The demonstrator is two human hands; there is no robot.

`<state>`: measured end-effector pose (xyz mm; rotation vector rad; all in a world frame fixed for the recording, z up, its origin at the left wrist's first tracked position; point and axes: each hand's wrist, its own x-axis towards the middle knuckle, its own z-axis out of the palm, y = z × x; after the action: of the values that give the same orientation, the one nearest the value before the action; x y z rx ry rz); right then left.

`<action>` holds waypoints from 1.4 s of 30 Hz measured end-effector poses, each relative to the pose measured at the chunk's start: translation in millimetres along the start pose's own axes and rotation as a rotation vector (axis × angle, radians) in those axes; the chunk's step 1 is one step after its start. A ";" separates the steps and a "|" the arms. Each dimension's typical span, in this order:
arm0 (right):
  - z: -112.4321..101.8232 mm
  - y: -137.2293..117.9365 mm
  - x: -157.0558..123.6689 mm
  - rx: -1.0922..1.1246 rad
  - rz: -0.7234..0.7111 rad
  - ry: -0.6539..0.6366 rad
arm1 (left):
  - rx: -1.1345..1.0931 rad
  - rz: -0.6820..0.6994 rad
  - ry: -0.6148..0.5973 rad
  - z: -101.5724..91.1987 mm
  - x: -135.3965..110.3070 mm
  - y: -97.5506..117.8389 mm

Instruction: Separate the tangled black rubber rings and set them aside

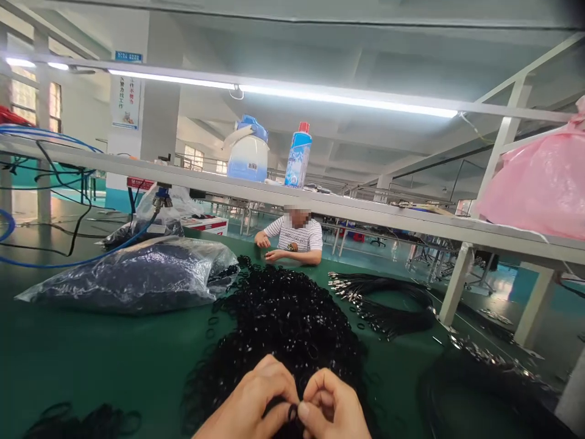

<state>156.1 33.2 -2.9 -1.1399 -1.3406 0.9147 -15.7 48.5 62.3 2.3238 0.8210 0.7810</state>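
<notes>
My left hand (249, 399) and my right hand (333, 405) meet at the bottom middle, fingers curled and pinched together on a small black rubber ring (292, 413). Right behind them a big heap of black rings (283, 317) lies on the green table (91, 360). Both hands touch the same ring. The near part of the heap is hidden by my fingers.
A clear bag of black parts (132, 277) lies at the left. A bundle of black cables with metal ends (379, 302) lies at the right. A person in a striped shirt (295, 238) works across the table. A shelf bar (274, 195) carries a jug, a bottle and a pink bag (543, 183).
</notes>
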 end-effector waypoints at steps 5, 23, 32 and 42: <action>1.6 -19.0 -4.9 0.013 0.039 0.029 | -0.025 -0.009 -0.026 1.4 1.7 -0.4; 3.1 -22.1 -6.6 -0.010 0.049 0.092 | -0.053 0.006 -0.015 6.8 4.4 -4.6; 3.2 -18.7 -5.7 -0.060 0.036 0.098 | -0.015 0.004 -0.017 5.8 4.3 -3.9; 3.4 -20.6 -6.6 -0.058 0.056 0.102 | -0.017 -0.017 -0.037 4.6 3.8 -0.3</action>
<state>149.8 22.1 15.0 -1.2581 -1.2644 0.8513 -10.3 50.0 60.3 2.3066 0.8139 0.7323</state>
